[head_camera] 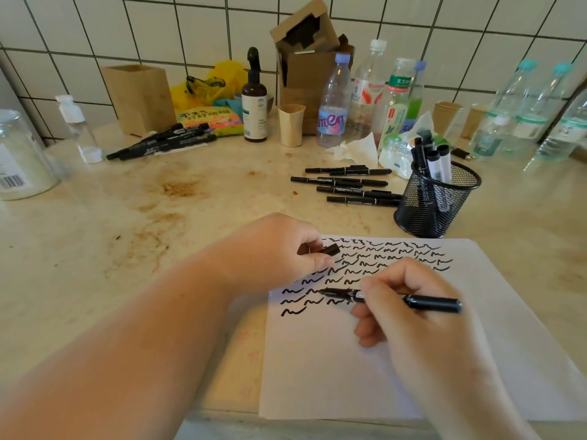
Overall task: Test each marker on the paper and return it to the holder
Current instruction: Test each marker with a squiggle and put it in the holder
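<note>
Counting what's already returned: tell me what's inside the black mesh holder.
The mesh holder holds several upright markers, black caps sticking out above the rim; at least four show. Their lower barrels blur behind the mesh, so an exact count and anything at the bottom can't be seen.

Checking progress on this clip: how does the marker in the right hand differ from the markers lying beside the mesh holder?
The marker in the right hand is uncapped, its tip on the paper; the markers beside the mesh holder look capped. It is gripped by the right hand, while they lie loose on the counter. Its cap sits in the left hand. All are slim and black.
</note>
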